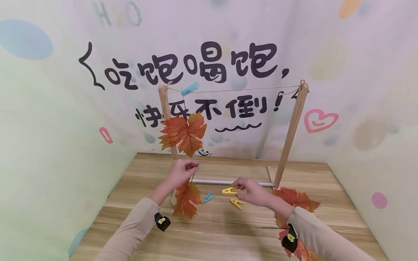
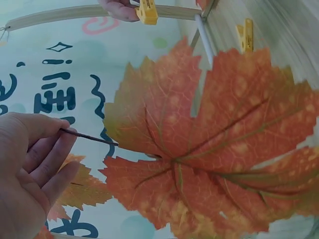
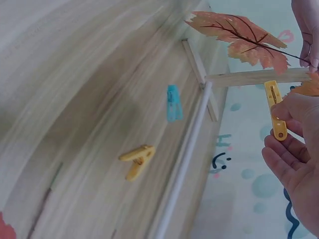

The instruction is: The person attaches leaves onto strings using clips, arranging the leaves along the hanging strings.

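My left hand [image 1: 183, 171] pinches the thin dark stem of an artificial maple leaf [image 2: 214, 144], which hangs below the fingers. Between thumb and fingers, my right hand [image 1: 253, 192] holds a yellow clothespin [image 3: 275, 110] above the table. A second yellow clothespin [image 1: 236, 204] and a blue clothespin [image 1: 208, 197] lie on the tabletop between the hands. Another orange-red leaf [image 1: 186, 133] hangs by its stem from the string [image 1: 241, 89], held by a light-blue clothespin [image 1: 190, 88] near the left post.
A wooden frame stands on the table [image 1: 130, 217], with a left post [image 1: 165, 103], a right post [image 1: 291, 134] and a white bottom rod [image 1: 225, 182]. More red leaves [image 1: 295, 198] lie at the right, partly hidden under my right forearm. A printed cloth wall [image 1: 369, 90] stands behind.
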Demonstrator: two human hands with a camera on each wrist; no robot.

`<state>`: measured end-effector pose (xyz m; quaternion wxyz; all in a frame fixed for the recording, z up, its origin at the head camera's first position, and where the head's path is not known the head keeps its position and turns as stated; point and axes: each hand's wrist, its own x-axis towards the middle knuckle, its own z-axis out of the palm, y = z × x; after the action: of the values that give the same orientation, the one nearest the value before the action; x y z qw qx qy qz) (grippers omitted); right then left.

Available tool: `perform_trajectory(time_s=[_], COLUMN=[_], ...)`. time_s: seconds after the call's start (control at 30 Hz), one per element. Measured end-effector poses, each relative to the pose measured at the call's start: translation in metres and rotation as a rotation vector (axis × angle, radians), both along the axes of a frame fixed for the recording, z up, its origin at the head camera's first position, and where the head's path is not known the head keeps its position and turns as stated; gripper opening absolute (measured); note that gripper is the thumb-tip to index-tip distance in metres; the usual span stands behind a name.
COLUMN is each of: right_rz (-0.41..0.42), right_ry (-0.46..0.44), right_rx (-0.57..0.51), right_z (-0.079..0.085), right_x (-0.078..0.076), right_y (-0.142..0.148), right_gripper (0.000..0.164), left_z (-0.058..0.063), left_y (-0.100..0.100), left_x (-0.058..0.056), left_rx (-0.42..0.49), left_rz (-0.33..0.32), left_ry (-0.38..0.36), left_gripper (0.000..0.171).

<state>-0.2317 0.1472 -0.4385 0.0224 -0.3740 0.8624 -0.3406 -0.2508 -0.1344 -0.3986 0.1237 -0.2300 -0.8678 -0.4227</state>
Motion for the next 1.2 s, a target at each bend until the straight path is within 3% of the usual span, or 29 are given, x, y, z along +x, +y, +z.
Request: perform_trajectory(time_s=[0.2, 0.53, 0.7, 0.9, 1.2], right_rz=[-0.002, -0.019, -0.037, -0.061, -0.066], right_ry=[0.028, 0.159, 0.231, 0.23, 0.31], right_rx=[0.001, 0.009, 0.002, -0.095, -0.198], right_z=[0.02, 0.046, 0.059, 0.07, 0.087], right_x=[-0.006, -0.015, -0.018, -0.021, -0.026], right_y=[0.002, 0.004, 0.004, 0.003, 0.004], right_gripper=[0.024, 0.022, 0.022, 0.025, 0.029], left_z=[0.01, 0.025, 0.033, 0.044, 0.06], left_y=[0.003, 0.009, 0.012, 0.017, 0.023], left_x=[-0.002, -0.004, -0.006, -0.012, -0.019], left_rx=[0.05, 0.176, 0.206, 0.232, 0.386], left_rz=[0.002, -0.003, 0.013, 0.02, 0.055], left_ry=[-0.001, -0.02, 0.008, 0.041, 0.005], left_gripper=[0.01, 0.01, 0.011, 0.012, 0.017])
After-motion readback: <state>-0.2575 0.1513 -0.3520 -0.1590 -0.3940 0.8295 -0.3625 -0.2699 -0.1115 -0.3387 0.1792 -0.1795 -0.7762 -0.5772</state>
